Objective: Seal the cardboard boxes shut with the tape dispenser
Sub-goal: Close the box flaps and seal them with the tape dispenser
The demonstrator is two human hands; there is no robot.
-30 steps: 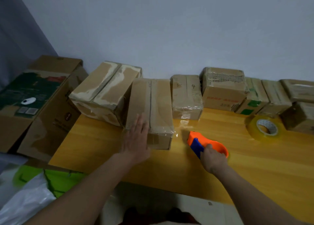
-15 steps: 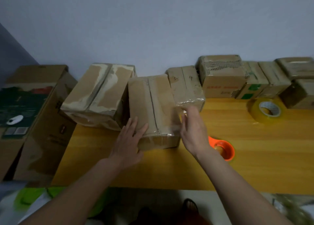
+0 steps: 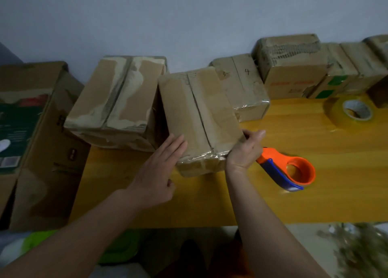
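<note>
A long cardboard box [image 3: 197, 114] with clear tape over its near end lies on the wooden table [image 3: 315, 193]. My left hand [image 3: 157, 170] presses flat against its left side with straight fingers. On the box's near right corner, my right hand [image 3: 243, 149] rests with the thumb at the top edge and the fingers along the side. The orange tape dispenser [image 3: 294, 168] with a blue handle lies on the table just right of my right hand, held by nobody.
A wide worn box [image 3: 117, 97] sits left of the held one, and a box marked 3 and 4 [image 3: 239, 84] sits to its right. Several more boxes [image 3: 294, 68] line the wall. A spare tape roll [image 3: 348, 114] lies far right. A large carton [image 3: 35, 131] stands beside the table.
My right hand let go of the tape dispenser and moved to the box's right corner. The dispenser now lies on the table. The box has shifted slightly toward me and turned.
</note>
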